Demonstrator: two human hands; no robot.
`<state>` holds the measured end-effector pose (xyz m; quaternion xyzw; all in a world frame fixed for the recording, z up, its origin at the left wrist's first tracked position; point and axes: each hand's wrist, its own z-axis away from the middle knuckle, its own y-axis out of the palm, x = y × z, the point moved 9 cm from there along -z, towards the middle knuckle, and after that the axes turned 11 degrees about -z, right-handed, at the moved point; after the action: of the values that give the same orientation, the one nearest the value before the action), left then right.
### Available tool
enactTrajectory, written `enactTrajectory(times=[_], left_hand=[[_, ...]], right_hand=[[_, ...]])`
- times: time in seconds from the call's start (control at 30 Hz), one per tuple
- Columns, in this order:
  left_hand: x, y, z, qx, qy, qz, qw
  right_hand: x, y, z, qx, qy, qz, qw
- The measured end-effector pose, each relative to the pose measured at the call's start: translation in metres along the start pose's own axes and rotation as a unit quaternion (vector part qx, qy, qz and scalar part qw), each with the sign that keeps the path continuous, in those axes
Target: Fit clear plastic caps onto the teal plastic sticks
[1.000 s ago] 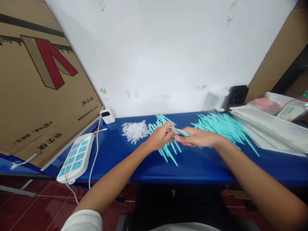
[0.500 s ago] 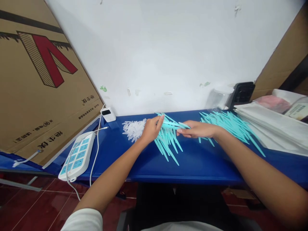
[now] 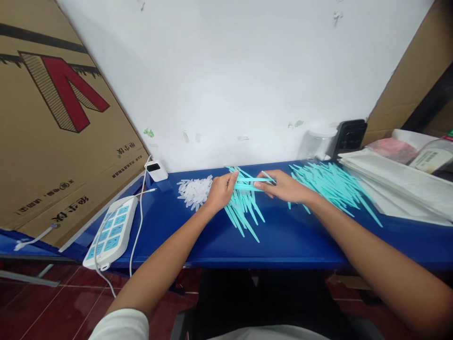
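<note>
Several slim turquoise plastic sticks point(image 3: 249, 186) stretch between my hands over the blue table. My left hand point(image 3: 221, 191) is closed around their left ends, thumb on top. At their right ends, my right hand point(image 3: 281, 185) pinches the sticks, and one tip pokes up at an angle between its fingers. Below the hands lies a loose pile of turquoise sticks point(image 3: 244, 215). A larger heap of the same sticks point(image 3: 327, 185) spreads out beyond my right wrist. Just left of my left hand is a pile of small whitish translucent plastic pieces point(image 3: 194, 192).
On the left are a white power strip point(image 3: 112, 231), a small white device point(image 3: 156, 170) with cables, and a big cardboard box point(image 3: 67, 141). To the right stand a clear jar point(image 3: 320, 144), a black object point(image 3: 349, 137) and stacked white sheets point(image 3: 396, 184). A white wall point(image 3: 226, 85) closes the back.
The held sticks now lie more level and closer together, and my right hand's fingers have shifted on their ends. The view has moved slightly.
</note>
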<state>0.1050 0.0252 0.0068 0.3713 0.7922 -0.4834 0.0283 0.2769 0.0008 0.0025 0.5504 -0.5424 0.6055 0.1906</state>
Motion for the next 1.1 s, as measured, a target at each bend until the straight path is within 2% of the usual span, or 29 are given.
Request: enactTrajectory(times=[0.2, 0.37, 0.5, 0.6, 0.8, 0.9, 1.1], left_hand=[[0.000, 0.003, -0.001, 0.015, 0.007, -0.013, 1.000], [0.003, 0.008, -0.001, 0.025, 0.004, 0.003, 1.000], [-0.002, 0.011, 0.001, 0.039, 0.007, 0.023, 0.999], [-0.006, 0.011, 0.002, 0.037, 0.015, 0.025, 0.999], [-0.001, 0.018, 0.002, 0.047, 0.006, 0.058, 0.997], [0.001, 0.019, 0.002, 0.048, 0.005, 0.040, 0.998], [-0.012, 0.012, 0.000, 0.033, 0.024, -0.008, 0.999]], right_hand=[[0.001, -0.002, 0.000, -0.039, -0.006, -0.013, 0.999], [0.002, -0.014, 0.001, -0.106, -0.012, 0.002, 0.994], [0.000, 0.000, -0.001, -0.040, -0.030, 0.050, 0.998], [-0.006, 0.011, -0.002, 0.008, -0.019, 0.041, 0.999], [-0.004, 0.011, -0.002, 0.010, -0.021, 0.049, 0.999], [-0.003, 0.011, -0.001, 0.020, -0.014, 0.056, 0.998], [0.005, 0.002, 0.001, 0.031, -0.027, 0.095, 0.995]])
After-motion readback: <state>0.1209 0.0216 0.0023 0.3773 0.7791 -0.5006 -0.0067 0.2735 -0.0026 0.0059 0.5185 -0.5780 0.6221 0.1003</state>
